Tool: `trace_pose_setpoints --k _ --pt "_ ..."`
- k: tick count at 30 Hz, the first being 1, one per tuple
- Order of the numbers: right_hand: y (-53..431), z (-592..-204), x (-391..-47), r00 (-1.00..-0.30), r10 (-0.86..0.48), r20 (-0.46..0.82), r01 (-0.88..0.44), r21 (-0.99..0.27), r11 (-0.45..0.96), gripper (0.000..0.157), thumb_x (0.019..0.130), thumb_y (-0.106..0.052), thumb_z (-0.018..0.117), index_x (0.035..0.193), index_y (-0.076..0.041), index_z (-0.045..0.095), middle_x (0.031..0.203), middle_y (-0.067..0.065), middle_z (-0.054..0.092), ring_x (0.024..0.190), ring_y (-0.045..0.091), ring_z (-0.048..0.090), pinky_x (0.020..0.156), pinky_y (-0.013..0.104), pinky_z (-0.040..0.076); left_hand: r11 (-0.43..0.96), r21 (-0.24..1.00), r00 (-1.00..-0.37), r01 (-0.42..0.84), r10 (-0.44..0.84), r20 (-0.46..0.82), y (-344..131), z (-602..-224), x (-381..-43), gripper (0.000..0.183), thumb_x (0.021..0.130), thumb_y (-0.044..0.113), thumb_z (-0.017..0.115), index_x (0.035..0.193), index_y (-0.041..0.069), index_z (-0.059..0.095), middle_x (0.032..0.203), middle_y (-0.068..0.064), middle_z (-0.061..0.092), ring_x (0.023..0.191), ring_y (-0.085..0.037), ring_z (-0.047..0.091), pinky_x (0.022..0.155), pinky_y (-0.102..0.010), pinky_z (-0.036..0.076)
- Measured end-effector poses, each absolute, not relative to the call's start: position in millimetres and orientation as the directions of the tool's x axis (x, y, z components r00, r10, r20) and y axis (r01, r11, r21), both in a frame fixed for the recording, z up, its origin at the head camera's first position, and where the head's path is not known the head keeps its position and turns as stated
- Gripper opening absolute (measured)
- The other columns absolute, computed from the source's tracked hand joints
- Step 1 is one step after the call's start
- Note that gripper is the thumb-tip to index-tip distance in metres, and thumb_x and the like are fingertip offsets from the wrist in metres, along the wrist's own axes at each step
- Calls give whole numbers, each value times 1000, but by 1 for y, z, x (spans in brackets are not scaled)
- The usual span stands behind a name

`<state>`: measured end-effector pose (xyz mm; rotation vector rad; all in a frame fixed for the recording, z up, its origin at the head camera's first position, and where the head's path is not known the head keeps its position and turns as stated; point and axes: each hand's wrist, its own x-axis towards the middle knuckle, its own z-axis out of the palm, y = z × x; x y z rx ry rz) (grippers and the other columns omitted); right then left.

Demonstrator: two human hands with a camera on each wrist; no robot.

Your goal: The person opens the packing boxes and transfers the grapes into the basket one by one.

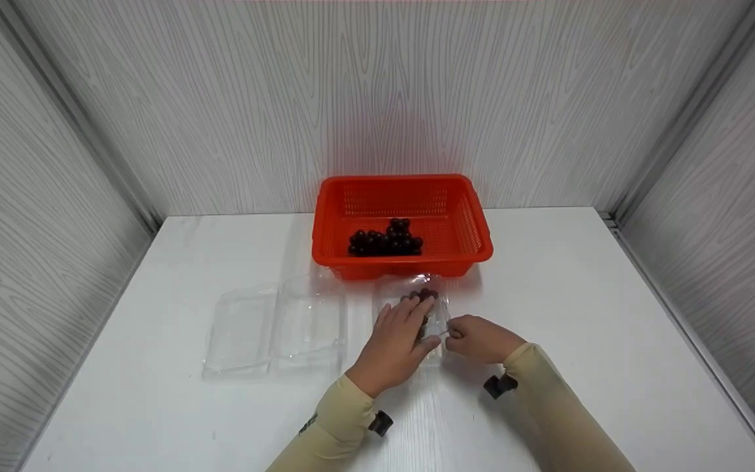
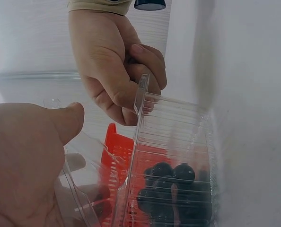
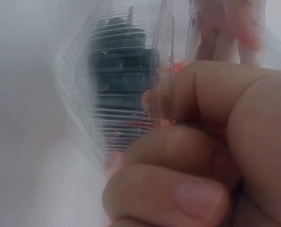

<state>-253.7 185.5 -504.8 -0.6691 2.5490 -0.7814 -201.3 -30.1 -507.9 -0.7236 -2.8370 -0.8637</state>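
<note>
A clear plastic clamshell box (image 1: 435, 354) with dark grapes (image 1: 425, 294) inside stands just in front of the red basket. My left hand (image 1: 394, 344) lies over its top, fingers extended and thumb held apart; in the left wrist view the fingers show through the clear lid (image 2: 79, 201). At the box's right edge my right hand (image 1: 479, 337) pinches the rim with curled fingers. The right wrist view shows those fingers close up against the ribbed wall (image 3: 126, 101), the dark grapes behind it. In the left wrist view, a gap separates lid and rim.
The red basket (image 1: 397, 267) stands against the back panel, holding more dark grapes (image 1: 387, 241). To the left, another clear clamshell box (image 1: 309, 324) lies spread out on the white table (image 1: 154, 406). Panels (image 1: 377, 98) enclose the back and sides.
</note>
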Motion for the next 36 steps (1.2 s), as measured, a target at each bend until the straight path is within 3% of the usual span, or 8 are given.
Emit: trace_pose_setpoints --k 22,30,36 --pt "185 -507 -255 -816 -533 -225 -323 -587 742 17 96 -14 57 78 -12 55 67 -3 42 66 15 45 65 32 40 683 581 -891 442 409 197 -34 -505 -203 67 107 44 52 163 14 31 162 -9 40 153 -27 32 126 -58 12" --pt "185 -505 -253 -805 -559 -199 -355 -594 722 23 92 -10 54 71 -15 46 64 -4 39 64 14 40 62 31 35 667 585 -882 462 412 228 -35 -505 -205 66 107 41 53 162 12 32 161 -11 41 152 -31 34 125 -60 15" --pt "186 -507 -253 -810 -551 -201 -344 -597 724 22 92 -10 55 72 -15 47 65 -4 40 65 14 42 63 32 36 652 610 -886 450 414 211 -36 -505 -205 66 108 41 52 163 13 30 163 -11 39 153 -32 31 126 -58 12"
